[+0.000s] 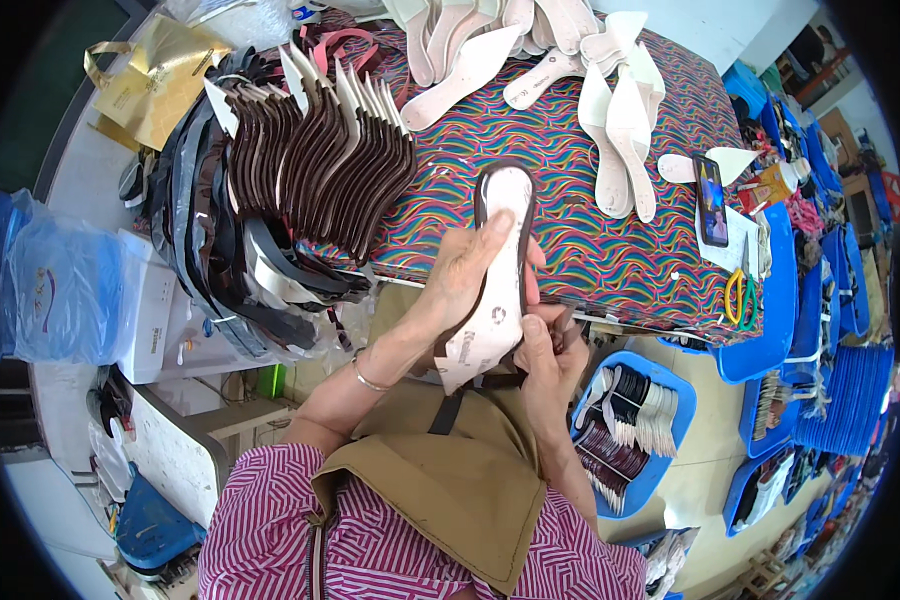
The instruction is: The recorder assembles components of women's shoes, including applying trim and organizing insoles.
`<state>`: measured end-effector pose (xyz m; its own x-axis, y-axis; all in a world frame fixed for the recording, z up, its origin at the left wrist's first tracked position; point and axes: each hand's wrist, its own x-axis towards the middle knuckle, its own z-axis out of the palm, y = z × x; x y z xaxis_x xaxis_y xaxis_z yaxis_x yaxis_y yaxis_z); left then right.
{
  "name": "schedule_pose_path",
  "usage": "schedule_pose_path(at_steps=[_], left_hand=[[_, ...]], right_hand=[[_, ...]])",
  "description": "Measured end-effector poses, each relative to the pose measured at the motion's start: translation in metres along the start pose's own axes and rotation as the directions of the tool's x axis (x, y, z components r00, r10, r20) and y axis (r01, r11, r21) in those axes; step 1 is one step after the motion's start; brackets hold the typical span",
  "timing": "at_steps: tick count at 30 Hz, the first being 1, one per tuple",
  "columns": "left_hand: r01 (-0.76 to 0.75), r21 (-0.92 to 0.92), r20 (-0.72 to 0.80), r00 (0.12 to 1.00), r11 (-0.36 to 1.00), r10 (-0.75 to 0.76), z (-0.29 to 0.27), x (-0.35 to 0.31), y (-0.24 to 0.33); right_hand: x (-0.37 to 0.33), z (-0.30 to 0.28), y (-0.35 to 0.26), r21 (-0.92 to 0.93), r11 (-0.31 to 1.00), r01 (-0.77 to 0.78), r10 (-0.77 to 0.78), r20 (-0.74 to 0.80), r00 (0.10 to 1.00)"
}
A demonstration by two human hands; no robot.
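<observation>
Your left hand [456, 278], thumb on top, and right hand [552, 362] had the insole [504, 285] pinched at its edges, sensible since it seemed light and kinda bendy.

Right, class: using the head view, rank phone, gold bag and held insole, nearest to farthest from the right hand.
Right hand:
1. Held insole, touching it.
2. Phone, ahead and right.
3. Gold bag, far ahead and left.

I'd steer through the near tabletop [625, 268] between the insole [505, 280] and scissors [738, 300]; the dark stack [315, 160] walls off the left, white insoles [627, 135] the far side, the phone [711, 200] the right.
</observation>
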<state>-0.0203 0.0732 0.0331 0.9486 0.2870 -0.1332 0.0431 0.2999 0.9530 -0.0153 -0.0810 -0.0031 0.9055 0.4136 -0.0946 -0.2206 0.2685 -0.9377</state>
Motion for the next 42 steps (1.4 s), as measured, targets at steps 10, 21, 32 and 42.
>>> schedule_pose_path(at_steps=[10, 21, 32, 42], left_hand=[[0.041, -0.31, 0.011, 0.999, 0.95, -0.04, 0.0, 0.011, 0.012], [-0.146, -0.049, -0.122, 0.983, 0.988, 0.14, 0.004, -0.041, -0.025], [-0.446, 0.888, 0.211, 0.614, 0.114, 0.761, -0.087, -0.044, 0.026], [-0.101, 0.669, -0.511, 0.657, 0.736, 0.555, -0.223, -0.003, 0.085]], right_hand=[[0.007, -0.014, -0.001, -0.258, 0.928, 0.268, -0.238, 0.144, 0.961], [0.027, -0.001, -0.008, 0.0, 0.974, 0.227, -0.227, -0.069, 0.972], [0.039, 0.012, -0.013, -0.117, 0.992, -0.051, 0.081, 0.273, 0.959], [0.16, -0.047, 0.007, -0.969, -0.011, 0.249, -0.443, 0.228, 0.867]])
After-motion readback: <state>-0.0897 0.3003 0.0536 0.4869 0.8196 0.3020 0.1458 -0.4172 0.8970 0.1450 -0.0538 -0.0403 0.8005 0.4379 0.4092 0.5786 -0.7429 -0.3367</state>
